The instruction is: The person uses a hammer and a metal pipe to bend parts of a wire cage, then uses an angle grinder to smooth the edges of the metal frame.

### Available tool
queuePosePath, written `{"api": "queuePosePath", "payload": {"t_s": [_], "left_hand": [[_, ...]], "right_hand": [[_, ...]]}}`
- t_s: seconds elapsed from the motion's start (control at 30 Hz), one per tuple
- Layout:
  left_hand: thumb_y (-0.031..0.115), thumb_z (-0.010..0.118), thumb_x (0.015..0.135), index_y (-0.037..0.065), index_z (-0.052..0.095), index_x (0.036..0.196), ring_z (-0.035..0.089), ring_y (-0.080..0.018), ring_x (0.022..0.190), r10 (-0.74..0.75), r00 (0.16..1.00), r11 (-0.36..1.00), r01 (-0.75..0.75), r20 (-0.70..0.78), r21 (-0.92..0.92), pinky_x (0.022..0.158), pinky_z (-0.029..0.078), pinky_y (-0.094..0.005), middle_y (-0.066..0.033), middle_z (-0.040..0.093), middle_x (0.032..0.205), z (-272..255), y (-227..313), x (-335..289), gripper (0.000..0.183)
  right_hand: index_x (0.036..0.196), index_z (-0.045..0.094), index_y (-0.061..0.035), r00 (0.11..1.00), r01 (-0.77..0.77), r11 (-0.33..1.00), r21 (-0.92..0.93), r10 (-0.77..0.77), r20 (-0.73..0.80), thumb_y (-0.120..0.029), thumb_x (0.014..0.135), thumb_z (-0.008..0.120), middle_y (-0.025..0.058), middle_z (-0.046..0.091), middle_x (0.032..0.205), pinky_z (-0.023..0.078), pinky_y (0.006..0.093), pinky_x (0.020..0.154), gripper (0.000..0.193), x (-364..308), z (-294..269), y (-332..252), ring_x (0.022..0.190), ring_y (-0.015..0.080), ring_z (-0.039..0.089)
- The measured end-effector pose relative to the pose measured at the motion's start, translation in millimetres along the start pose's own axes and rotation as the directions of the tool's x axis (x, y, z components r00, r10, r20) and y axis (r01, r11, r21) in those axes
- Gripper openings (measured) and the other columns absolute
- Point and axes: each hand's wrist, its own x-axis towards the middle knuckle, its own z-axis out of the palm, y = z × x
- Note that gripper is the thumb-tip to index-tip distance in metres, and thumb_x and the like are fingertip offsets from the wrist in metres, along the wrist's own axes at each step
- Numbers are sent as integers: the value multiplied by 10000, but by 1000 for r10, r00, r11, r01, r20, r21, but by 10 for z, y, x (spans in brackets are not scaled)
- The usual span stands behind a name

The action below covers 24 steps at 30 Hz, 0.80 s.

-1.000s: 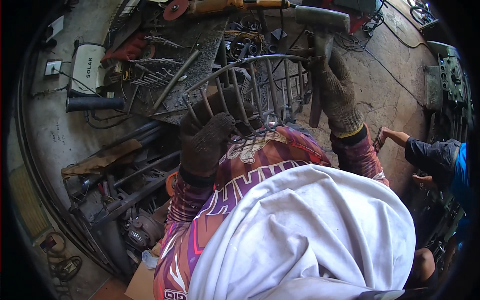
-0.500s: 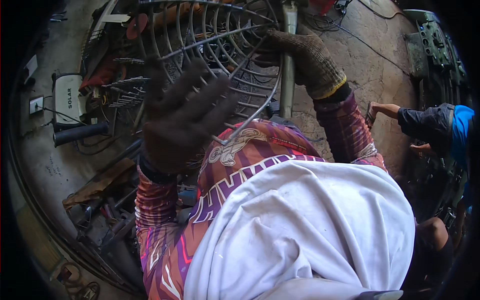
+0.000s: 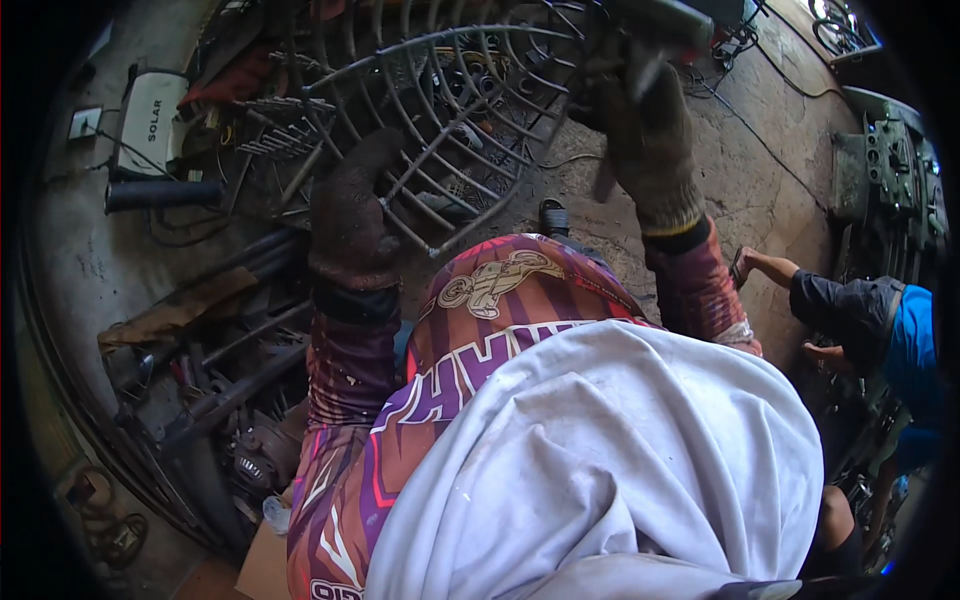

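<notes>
A curved rack of welded steel rods (image 3: 440, 130), like a grille or basket, is held up in front of me. My left hand (image 3: 355, 220), in a dark, dirty work glove, is closed on its near left edge. My right hand (image 3: 650, 140), in a greyish knit glove with a yellow cuff edge, is raised at the rack's right side. It grips what looks like a metal hammer, whose thick cylindrical head (image 3: 675, 22) shows above the fist. Motion blurs the hammer, and the glove hides much of its handle.
Bundled metal rods (image 3: 285, 130) and a white box with a black cylinder (image 3: 165, 194) lie at left. Scrap metal and bars (image 3: 240, 370) fill the lower left. A person in blue (image 3: 915, 330) is at right, near a green machine (image 3: 885, 160). Cables cross the floor.
My left hand has gone from spread fingers over the rack to gripping its edge. My right hand has moved right, and the hammer has tilted from upright. The rack sits slightly lower to the left.
</notes>
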Motion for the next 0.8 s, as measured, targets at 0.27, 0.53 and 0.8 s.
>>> {"api": "queuePosePath", "payload": {"t_s": [0.27, 0.53, 0.8], "left_hand": [[284, 705, 932, -44, 608, 1238, 661, -205, 997, -279, 942, 881, 173, -187, -440, 847, 553, -338, -127, 664, 1139, -138, 303, 66, 459], [147, 716, 879, 43, 705, 1112, 682, -150, 830, -655, 741, 461, 237, -148, -855, 751, 551, -298, -47, 715, 962, -74, 560, 200, 256], [180, 627, 958, 14, 646, 1188, 693, -215, 919, -523, 815, 784, 344, -249, -517, 785, 585, -324, -111, 696, 1060, -140, 305, 96, 284]], "right_hand": [[1287, 523, -29, 924, -130, 991, -44, 137, 357, -138, 953, 610, 100, 654, 904, 533, 335, 646, 362, -639, 190, -324, 743, 179, 655], [1220, 565, -52, 914, -28, 932, -362, 171, 369, -244, 907, 701, 223, 670, 971, 534, 449, 751, 391, -600, 271, -446, 885, 383, 686], [1324, 502, -56, 915, -51, 925, -378, 195, 353, -166, 955, 638, 164, 665, 960, 548, 401, 712, 408, -619, 214, -262, 827, 280, 700]]}}
